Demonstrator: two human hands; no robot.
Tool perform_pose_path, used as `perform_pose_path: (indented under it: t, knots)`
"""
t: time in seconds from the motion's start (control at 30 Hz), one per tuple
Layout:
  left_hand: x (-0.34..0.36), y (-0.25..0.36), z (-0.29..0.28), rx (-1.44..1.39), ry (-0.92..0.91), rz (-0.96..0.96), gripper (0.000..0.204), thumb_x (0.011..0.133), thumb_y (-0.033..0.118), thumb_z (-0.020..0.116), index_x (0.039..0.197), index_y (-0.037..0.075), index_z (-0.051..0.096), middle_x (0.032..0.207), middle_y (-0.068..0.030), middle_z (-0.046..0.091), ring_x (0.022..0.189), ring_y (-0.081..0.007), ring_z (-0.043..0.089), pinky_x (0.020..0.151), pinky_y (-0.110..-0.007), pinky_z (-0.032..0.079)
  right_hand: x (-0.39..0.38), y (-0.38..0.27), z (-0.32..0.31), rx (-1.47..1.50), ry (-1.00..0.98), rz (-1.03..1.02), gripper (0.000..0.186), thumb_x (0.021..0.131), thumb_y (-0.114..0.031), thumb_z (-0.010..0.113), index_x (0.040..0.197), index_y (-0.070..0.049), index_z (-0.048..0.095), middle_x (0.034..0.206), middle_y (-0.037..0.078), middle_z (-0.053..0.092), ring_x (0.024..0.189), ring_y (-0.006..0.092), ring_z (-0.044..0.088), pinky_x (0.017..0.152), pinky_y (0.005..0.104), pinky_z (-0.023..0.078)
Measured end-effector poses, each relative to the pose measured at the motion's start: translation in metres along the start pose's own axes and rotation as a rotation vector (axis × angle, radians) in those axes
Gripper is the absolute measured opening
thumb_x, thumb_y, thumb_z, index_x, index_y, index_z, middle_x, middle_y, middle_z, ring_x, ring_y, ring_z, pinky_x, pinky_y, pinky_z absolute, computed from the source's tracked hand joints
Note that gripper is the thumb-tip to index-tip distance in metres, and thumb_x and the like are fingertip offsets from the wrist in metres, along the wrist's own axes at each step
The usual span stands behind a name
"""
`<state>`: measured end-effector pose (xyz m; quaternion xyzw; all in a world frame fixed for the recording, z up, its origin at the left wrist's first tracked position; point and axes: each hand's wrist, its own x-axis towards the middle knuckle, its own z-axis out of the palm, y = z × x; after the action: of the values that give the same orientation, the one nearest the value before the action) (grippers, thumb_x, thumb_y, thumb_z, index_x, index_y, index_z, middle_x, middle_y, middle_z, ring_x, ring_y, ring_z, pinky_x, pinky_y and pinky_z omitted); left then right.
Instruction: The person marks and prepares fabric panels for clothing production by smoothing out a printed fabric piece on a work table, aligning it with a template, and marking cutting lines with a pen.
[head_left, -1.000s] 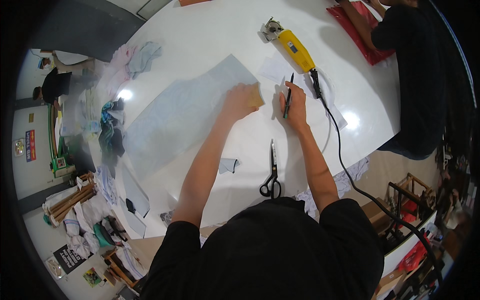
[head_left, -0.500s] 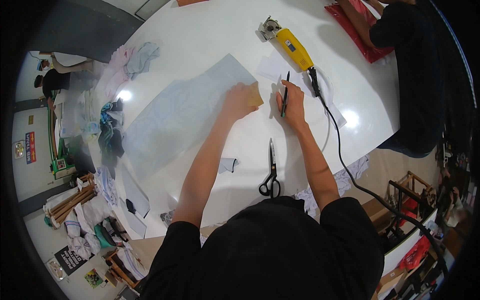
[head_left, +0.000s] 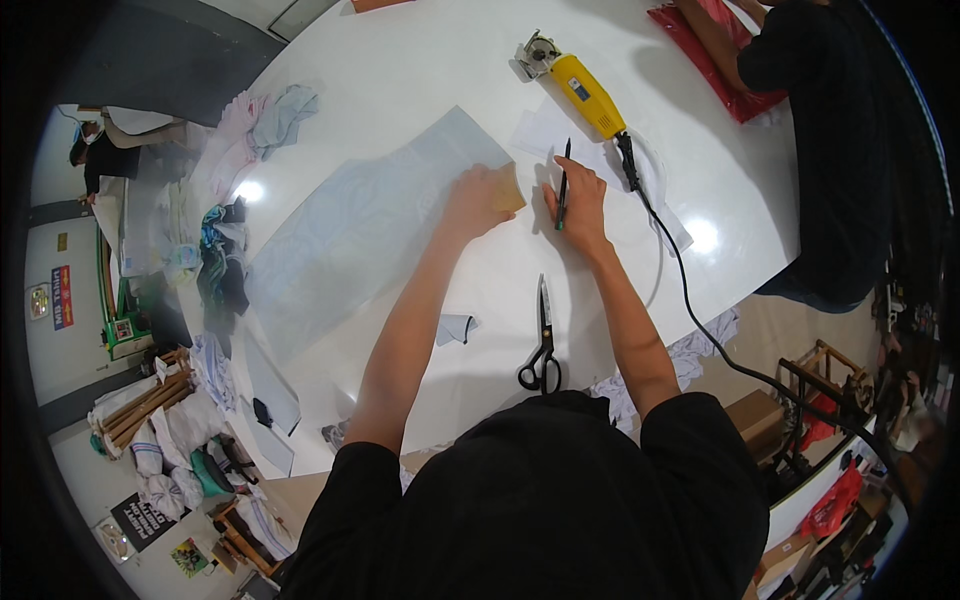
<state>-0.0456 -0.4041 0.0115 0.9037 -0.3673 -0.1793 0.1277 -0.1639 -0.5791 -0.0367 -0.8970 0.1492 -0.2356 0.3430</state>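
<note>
My left hand (head_left: pixel 474 200) has bent fingers holding a small tan card piece (head_left: pixel 509 188) against the upper right end of a long pale blue-grey sheet (head_left: pixel 370 230) on the white table (head_left: pixel 390 60). My right hand (head_left: pixel 582 208) holds a dark pen (head_left: pixel 562 185) just right of it, beside loose white paper (head_left: pixel 540 135). A yellow electric rotary cutter (head_left: pixel 590 95) lies beyond, its black cord running rightward. Black-handled scissors (head_left: pixel 543 355) lie between my forearms, right of a small grey-blue scrap (head_left: pixel 453 330).
Fabric piles (head_left: pixel 222 260) line the table's left side. A person in dark clothing (head_left: pixel 830 170) at right handles a red package (head_left: pixel 700 45); another person (head_left: pixel 105 160) is far left. Below are bundles and wooden rolls (head_left: pixel 145 405), a stool (head_left: pixel 820 370) and cartons (head_left: pixel 755 420).
My right hand has shifted slightly left and away from me with the pen. My left hand is nearly still. The person far left has changed posture.
</note>
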Motion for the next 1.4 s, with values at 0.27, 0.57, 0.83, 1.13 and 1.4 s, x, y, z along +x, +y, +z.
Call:
perform_pose_path:
  t: [0.27,0.57,0.83,1.13,1.4]
  knots:
    - [0.001,-0.006,0.007,0.004,0.04,0.033,0.073,0.068,0.034,0.088,0.124,0.001,0.056,0.129,-0.0159,0.051,0.119,-0.0363,0.053,0.099,-0.047,0.043,0.002,-0.009,0.002,-0.007,-0.05,0.027,0.06,0.082,-0.021,0.076,0.134,-0.006,0.051,0.129,0.01,0.059,0.12,0.0274,0.05,0.105,0.0415,0.029]
    - [0.003,-0.007,0.009,0.003,0.054,0.03,0.071,0.068,0.032,0.089,0.123,0.001,0.056,0.129,-0.0159,0.051,0.117,-0.0376,0.053,0.099,-0.047,0.044,0.003,-0.018,-0.006,-0.04,-0.13,0.018,0.069,0.079,-0.026,0.079,0.138,-0.006,0.048,0.134,0.01,0.057,0.123,0.0292,0.047,0.106,0.0431,0.026]
    - [0.003,-0.006,0.008,-0.003,0.053,0.032,0.073,0.068,0.034,0.088,0.125,0.001,0.056,0.13,-0.0161,0.052,0.118,-0.0378,0.053,0.099,-0.048,0.044,0.003,-0.017,-0.005,-0.062,-0.131,0.002,0.072,0.079,-0.033,0.079,0.138,-0.006,0.048,0.135,0.012,0.056,0.124,0.0304,0.046,0.106,0.0439,0.026]
    - [0.003,-0.004,0.007,-0.006,0.039,0.018,0.073,0.069,0.034,0.088,0.125,0.001,0.056,0.13,-0.0158,0.052,0.119,-0.0365,0.053,0.099,-0.048,0.044,0.003,-0.017,-0.003,-0.096,-0.139,-0.004,0.072,0.08,-0.035,0.078,0.138,-0.006,0.047,0.135,0.013,0.056,0.125,0.0318,0.045,0.106,0.0451,0.026]
    - [0.004,-0.008,0.011,-0.005,0.063,0.036,0.072,0.068,0.033,0.088,0.124,0.001,0.057,0.129,-0.0158,0.052,0.119,-0.036,0.054,0.098,-0.048,0.044,0.003,-0.018,-0.003,-0.103,-0.146,0.001,0.072,0.08,-0.035,0.077,0.138,-0.006,0.047,0.135,0.012,0.056,0.125,0.0304,0.045,0.105,0.0448,0.026]
